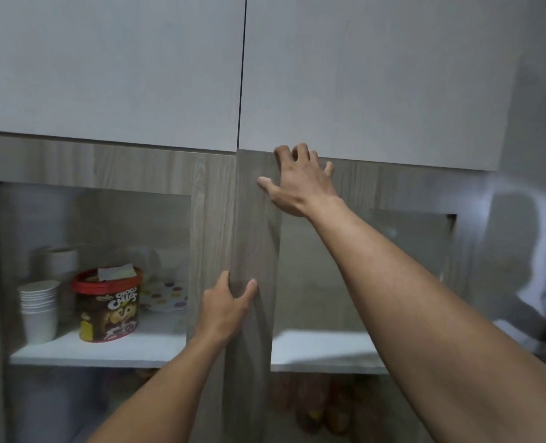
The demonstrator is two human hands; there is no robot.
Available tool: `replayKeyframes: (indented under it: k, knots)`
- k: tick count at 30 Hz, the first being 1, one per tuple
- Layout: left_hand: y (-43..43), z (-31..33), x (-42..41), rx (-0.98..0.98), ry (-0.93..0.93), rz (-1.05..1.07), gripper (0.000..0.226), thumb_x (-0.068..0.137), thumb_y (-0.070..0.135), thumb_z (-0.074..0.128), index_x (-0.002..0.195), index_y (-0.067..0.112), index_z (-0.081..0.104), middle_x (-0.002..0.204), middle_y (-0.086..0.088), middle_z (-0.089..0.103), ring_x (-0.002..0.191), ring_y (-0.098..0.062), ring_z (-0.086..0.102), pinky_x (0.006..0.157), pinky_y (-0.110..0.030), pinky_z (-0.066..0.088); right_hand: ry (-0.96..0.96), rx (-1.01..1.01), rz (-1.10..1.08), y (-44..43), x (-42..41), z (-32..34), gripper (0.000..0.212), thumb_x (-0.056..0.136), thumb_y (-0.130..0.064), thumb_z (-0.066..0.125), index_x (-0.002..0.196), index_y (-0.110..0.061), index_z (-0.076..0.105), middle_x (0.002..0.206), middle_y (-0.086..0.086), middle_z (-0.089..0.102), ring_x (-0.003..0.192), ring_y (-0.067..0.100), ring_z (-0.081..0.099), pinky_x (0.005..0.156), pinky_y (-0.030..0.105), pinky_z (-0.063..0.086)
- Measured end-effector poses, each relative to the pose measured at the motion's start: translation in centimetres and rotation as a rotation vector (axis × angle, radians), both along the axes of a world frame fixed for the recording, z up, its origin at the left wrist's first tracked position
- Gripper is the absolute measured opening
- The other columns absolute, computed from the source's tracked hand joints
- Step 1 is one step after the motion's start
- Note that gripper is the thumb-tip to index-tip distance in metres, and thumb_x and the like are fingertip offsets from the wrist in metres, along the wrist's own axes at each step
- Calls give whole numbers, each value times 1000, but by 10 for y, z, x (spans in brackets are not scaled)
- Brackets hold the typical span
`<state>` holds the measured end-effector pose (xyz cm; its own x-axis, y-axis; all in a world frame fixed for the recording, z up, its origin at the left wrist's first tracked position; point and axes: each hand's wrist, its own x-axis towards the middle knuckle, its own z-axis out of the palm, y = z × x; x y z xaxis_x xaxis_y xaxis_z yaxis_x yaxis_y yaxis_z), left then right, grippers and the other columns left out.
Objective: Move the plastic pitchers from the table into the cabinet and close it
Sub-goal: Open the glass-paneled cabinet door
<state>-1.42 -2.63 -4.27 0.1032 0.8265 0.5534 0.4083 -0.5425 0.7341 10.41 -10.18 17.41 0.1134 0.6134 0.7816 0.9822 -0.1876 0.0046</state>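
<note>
**Both hands on the cabinet door, no pitchers in sight**

I see no pitchers; the glass of the right door (255, 219) is too blurred to show what is behind it. The right hand (300, 183) clutches the door's top edge with bent fingers, just under the upper cabinet (377, 75). The left hand (223, 310) lies at the seam between the doors; whether it hooks the edge, I cannot tell. A hard push could pinch fingertips at either spot. Paper cups (38, 311) and a cereal tub (108, 308) stand behind the left glass.

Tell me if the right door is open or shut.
Ajar, it seems: left hand hooks behind the door edge; right hand grips its top.
</note>
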Motion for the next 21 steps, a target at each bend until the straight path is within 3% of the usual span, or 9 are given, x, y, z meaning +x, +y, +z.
replayKeyframes:
  k: [2,4,6,8,11,16,21]
  knots:
    - [-18,-3,-10,9,-2,-24,53,85,63,56,101,13,59,91,-2,70,83,-25,66,65,-29,45,35,-25,12,-24,-8,2,70,88,-69,42,141,-23,38,141,11,40,135,31,37,108,68,26]
    - [-40,-6,-20,43,9,-35,56,84,67,52,98,13,59,84,-3,70,75,-24,66,63,-36,53,69,-46,24,-46,-15,3,75,87,-73,41,143,-24,36,144,10,38,138,31,35,109,68,25]
    - [-66,-8,-28,76,12,-57,46,86,60,55,86,15,54,73,-3,67,66,-23,64,58,-41,53,98,-56,35,-70,-22,2,80,85,-75,40,146,-24,34,147,9,37,139,31,34,110,68,25]
    - [-93,-10,-35,129,20,-46,40,88,53,59,81,15,50,69,-2,65,63,-25,63,53,-36,47,129,-60,46,-92,-28,0,82,85,-77,39,146,-23,32,148,9,36,140,31,34,111,67,25]
    - [-135,-11,-39,176,36,-32,37,89,45,62,85,10,54,73,-7,68,68,-31,64,55,-31,38,141,-61,46,-131,-37,-4,82,85,-77,39,148,-25,29,149,9,35,140,32,35,112,67,24]
    - [-192,-13,-36,215,60,-46,34,89,36,64,91,4,54,77,-21,69,72,-42,66,58,-36,36,139,-86,39,-191,-41,-16,90,83,-80,39,155,-33,12,161,10,23,148,32,25,115,66,20]
    - [-236,-10,-32,259,110,-82,32,91,32,63,93,2,52,74,-26,66,68,-44,64,57,-42,43,156,-110,22,-245,-40,-25,97,82,-77,46,157,-33,3,165,11,17,151,30,17,116,62,23]
